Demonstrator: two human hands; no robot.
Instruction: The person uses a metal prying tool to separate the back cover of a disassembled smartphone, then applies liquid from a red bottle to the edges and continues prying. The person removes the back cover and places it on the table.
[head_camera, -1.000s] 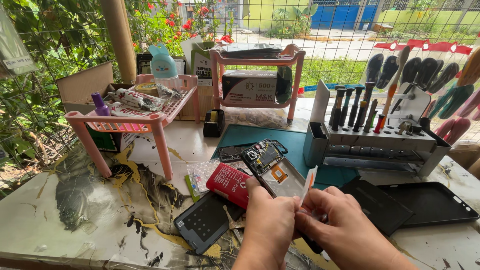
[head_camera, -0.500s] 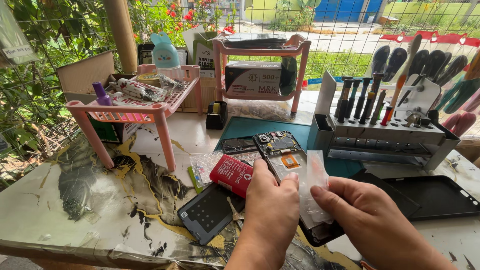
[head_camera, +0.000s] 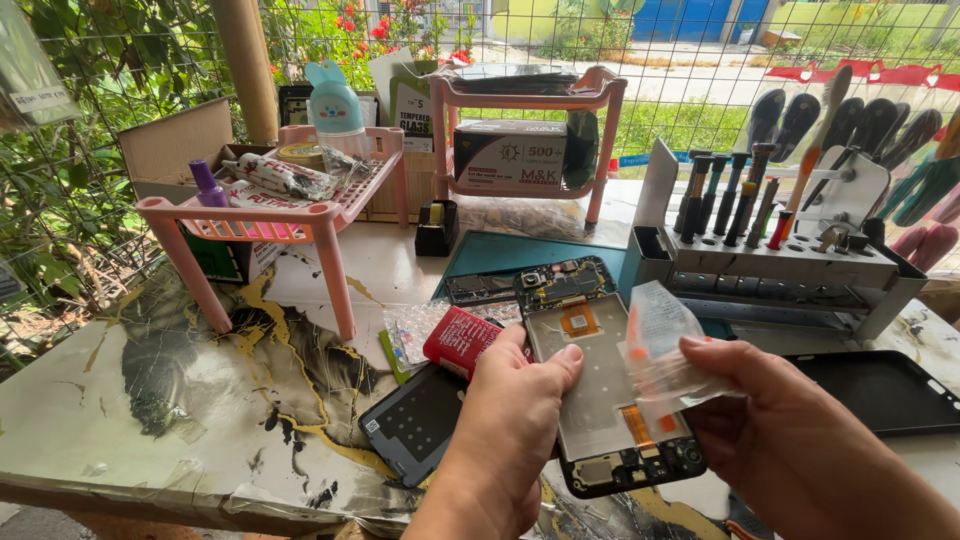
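Nearest: left hand (head_camera: 505, 435) grips an opened phone (head_camera: 600, 385), back cover off, by its left edge, thumb lying across the grey inner plate. Right hand (head_camera: 800, 440) pinches a crumpled clear film (head_camera: 660, 345) with orange tabs, held just over the phone's right side.

On the marbled table (head_camera: 200, 400) under the hands: one dark back cover (head_camera: 415, 420) lying flat, one small red packet (head_camera: 460, 340), one clear bubble-wrap pouch (head_camera: 415, 325). One black tray (head_camera: 880, 385) lies to the right.

Middle: teal work mat (head_camera: 500, 255); one grey tool stand (head_camera: 790, 260) holding a row of screwdrivers, count unclear.

Far: two pink racks. Left rack (head_camera: 290, 215) carries one purple-capped bottle (head_camera: 207, 185), a white printed tube, and a pale blue bottle (head_camera: 335, 110). Right rack (head_camera: 530, 95) holds one white rectangular box (head_camera: 510, 155) with dark print. One brown cardboard box (head_camera: 175, 145) stands far left. Wire fence (head_camera: 680, 60) behind.
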